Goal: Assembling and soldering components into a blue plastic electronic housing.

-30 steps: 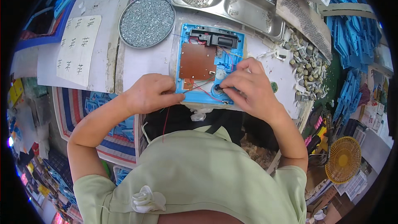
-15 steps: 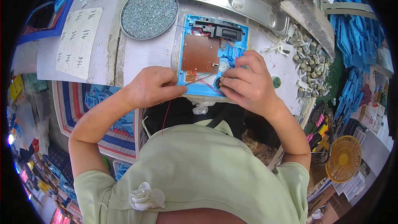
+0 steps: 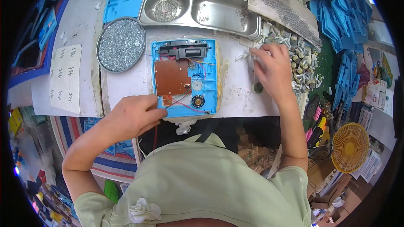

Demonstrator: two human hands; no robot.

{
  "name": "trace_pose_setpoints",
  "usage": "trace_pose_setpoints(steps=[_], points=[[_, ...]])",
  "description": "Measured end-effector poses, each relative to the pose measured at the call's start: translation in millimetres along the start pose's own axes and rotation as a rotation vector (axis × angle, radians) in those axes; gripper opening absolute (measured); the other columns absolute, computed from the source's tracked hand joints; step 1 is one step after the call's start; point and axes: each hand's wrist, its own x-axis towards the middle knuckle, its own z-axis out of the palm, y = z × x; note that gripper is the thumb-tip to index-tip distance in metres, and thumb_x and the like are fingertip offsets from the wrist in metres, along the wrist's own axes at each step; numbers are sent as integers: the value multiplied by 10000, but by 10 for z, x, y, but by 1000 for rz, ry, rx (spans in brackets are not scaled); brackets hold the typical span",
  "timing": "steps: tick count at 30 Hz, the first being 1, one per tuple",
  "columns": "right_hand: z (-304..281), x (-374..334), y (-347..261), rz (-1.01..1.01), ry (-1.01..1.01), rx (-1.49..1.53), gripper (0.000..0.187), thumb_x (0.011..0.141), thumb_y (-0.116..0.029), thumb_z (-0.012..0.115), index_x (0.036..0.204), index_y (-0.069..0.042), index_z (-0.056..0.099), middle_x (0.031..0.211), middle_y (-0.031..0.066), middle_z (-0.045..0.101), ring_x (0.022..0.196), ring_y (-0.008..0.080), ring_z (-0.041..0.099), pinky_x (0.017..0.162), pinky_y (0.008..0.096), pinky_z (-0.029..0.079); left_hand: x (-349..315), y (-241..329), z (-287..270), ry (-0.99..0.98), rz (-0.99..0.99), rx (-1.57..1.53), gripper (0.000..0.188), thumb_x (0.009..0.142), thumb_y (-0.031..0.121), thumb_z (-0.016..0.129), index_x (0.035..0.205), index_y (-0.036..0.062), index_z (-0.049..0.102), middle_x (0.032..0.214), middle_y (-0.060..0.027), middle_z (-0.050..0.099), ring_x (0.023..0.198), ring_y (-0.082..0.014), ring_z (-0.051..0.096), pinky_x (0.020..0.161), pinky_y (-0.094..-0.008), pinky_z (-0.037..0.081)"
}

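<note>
A shallow blue plastic case (image 3: 213, 84) lies on the worktable. Inside it are a brown circuit board (image 3: 171, 77), a black module (image 3: 185, 52) along the far side, a round speaker (image 3: 198, 101) near the front right, and thin red wires. At the case's near left corner, my left hand (image 3: 136, 117) is closed, its fingertips pinched together; a red wire (image 3: 155, 136) hangs below them. Well to the right of the case, my right hand (image 3: 274, 69) is open with thumb and forefinger apart, beside a small white part (image 3: 242, 56) and a pile of small white-and-grey parts (image 3: 299, 61).
A round dish of small metal pieces (image 3: 121, 45) stands left of the case. Behind is a steel compartment tray (image 3: 168, 26) with small hardware. A dark green round piece (image 3: 257, 87) lies under my right hand. Blue panels (image 3: 336, 21) are stacked far right; a yellow fan (image 3: 350, 147) stands below.
My right hand has left the speaker and moved right to the loose parts, uncovering the speaker. My left hand stays at the case's corner. The whole view has shifted.
</note>
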Motion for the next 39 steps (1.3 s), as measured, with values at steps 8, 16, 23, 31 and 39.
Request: trace_pose_setpoints(steps=[8,16,23,31,39], points=[[-165,-5,-98,188,165,299,170,839,-17,671,1005,-25,635,990,106,648,881,273,623,847,367,488,1445,-427,-723,339,-10,297,120,880,142,694,941,38,688,892,-122,670,831,-343,651,732,-409,531],[-271,-428,-120,518,135,700,107,972,-41,609,1060,4,569,941,47,565,894,131,553,859,275,467,2417,-795,-414,11,-140,699,130,873,130,627,967,54,675,961,-162,716,931,-374,698,776,-491,559],[-234,-188,-223,456,142,733,164,925,-76,716,831,33,638,759,17,620,750,84,540,696,247,434,2256,-636,-526,471,-119,327,183,932,187,615,1022,36,667,961,-197,707,916,-397,689,784,-496,541],[-514,-56,-786,107,231,1002,285,743,65,824,999,27,705,870,78,726,805,200,670,709,311,504,987,522,-304,237,-312,-989,163,1017,100,615,1121,-15,662,920,-55,687,752,-108,642,653,-269,531],[-174,-161,-1144,-132,254,711,341,704,-13,885,1001,-23,718,829,90,701,671,249,642,613,339,518,526,622,266,262,-444,-1478,151,1030,45,584,1148,-29,643,905,-68,671,716,-104,620,633,-242,519]])
